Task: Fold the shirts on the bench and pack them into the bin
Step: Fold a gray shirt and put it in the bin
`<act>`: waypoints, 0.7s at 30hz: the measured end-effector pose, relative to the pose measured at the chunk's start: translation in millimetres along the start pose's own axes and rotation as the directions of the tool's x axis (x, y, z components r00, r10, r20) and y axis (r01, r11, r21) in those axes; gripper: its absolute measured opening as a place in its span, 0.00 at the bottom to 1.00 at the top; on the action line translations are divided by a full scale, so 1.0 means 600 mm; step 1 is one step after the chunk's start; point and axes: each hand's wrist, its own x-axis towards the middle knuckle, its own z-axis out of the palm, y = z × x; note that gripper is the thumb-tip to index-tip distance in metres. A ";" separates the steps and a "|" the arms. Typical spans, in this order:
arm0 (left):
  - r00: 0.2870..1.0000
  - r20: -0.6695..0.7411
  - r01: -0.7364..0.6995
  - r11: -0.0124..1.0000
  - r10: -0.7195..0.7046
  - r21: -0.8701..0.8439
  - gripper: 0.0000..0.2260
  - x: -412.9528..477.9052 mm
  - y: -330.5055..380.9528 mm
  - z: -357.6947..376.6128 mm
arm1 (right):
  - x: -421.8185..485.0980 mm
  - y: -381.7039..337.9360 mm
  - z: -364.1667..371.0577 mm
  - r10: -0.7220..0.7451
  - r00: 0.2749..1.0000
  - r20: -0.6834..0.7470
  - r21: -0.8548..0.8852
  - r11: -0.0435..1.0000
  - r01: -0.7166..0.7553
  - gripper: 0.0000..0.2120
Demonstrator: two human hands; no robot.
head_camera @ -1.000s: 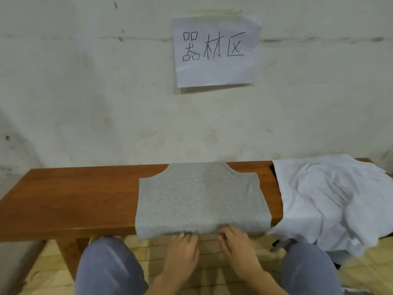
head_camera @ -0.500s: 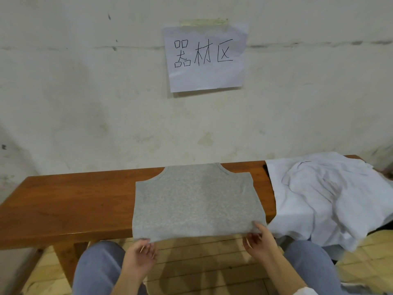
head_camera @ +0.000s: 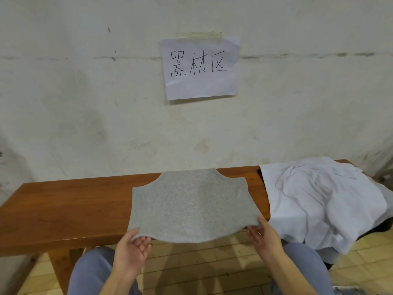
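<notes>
A grey shirt (head_camera: 189, 203), partly folded, lies across the middle of the wooden bench (head_camera: 70, 207). Its near edge is raised off the bench front and sags between my hands. My left hand (head_camera: 133, 246) pinches the near left corner, palm up, thumb on top of the cloth. At the near right corner my right hand (head_camera: 264, 236) pinches the cloth the same way. A rumpled white shirt (head_camera: 319, 201) lies on the right end of the bench and hangs over its front. No bin is in view.
A plaster wall with a taped paper sign (head_camera: 201, 67) stands right behind the bench. My knees in blue-grey trousers (head_camera: 91, 271) are under the bench front. Something dark (head_camera: 380, 227) shows beneath the white shirt. The floor is pale tile.
My hands moved apart from the middle of the grey shirt's near edge to its two corners, took hold of them and lifted that edge off the bench.
</notes>
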 end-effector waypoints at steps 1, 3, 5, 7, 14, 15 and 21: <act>0.999 0.039 -0.036 0.999 0.036 -0.008 0.08 -0.011 0.010 0.010 | -0.008 -0.008 0.008 -0.012 1.000 0.029 0.024 1.000 0.011 0.05; 0.983 0.137 -0.114 0.993 0.118 -0.036 0.10 -0.038 0.029 0.035 | -0.024 -0.024 0.028 -0.057 0.996 0.072 0.048 0.997 0.054 0.05; 0.956 0.216 -0.189 0.980 0.199 -0.064 0.17 -0.066 0.046 0.062 | -0.043 -0.040 0.048 -0.114 0.990 0.077 0.043 0.993 0.111 0.06; 0.937 0.216 -0.260 0.961 0.275 -0.098 0.19 -0.094 0.062 0.085 | -0.059 -0.056 0.061 -0.184 0.981 0.056 0.020 0.983 0.183 0.08; 0.883 0.015 -0.458 0.870 0.468 -0.182 0.13 -0.149 0.086 0.092 | -0.120 -0.090 0.063 -0.402 0.911 -0.088 0.035 0.913 0.407 0.07; 0.871 0.000 -0.485 0.858 0.492 -0.171 0.13 -0.153 0.083 0.088 | -0.125 -0.090 0.061 -0.419 0.900 -0.121 0.032 0.904 0.426 0.07; 0.803 -0.119 -0.594 0.797 0.583 -0.108 0.12 -0.168 0.048 0.078 | -0.137 -0.087 0.050 -0.410 0.866 -0.285 0.109 0.884 0.454 0.07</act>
